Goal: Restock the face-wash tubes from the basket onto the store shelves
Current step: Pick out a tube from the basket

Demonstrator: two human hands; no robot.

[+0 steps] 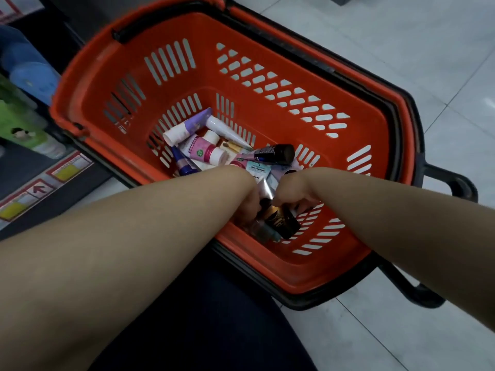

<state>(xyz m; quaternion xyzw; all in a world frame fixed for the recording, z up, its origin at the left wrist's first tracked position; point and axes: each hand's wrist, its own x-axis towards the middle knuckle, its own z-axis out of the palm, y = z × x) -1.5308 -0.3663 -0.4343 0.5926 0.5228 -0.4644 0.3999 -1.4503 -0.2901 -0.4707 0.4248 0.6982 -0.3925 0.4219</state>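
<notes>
The fingers point(308, 207) of the right hand point(293, 192) are curled down around a black tube point(285, 223) with a gold print, and the thumb closes on it from the other side. The left hand point(247, 203) is just beside it, bent sharply at the wrist; its fingers point down and are hidden, so I cannot tell if they grip anything. A grey tube point(263, 230) lies right under this hand, and a silver crimped tube end point(265, 186) stands up between the two wrists. Both hands are deep in the orange basket point(316, 279), close against its near wall with little room on that side, while toward the far wall the inside is open. The other tubes point(206, 151) lie in a loose pile on the slotted bottom — white, pink, purple, and one dark with a black cap point(276, 153). The basket sits in a black frame whose handle point(452, 183) sticks out to the right. It stands on a floor of pale tiles point(401, 49). On the left, touching the basket's rim or nearly so, is the low shelf with its price strip point(34, 192), green packs point(21, 121) and a blurred blue item point(29, 70). The person's dark trouser leg point(214, 317) is between the forearms — just before the basket's near edge.
</notes>
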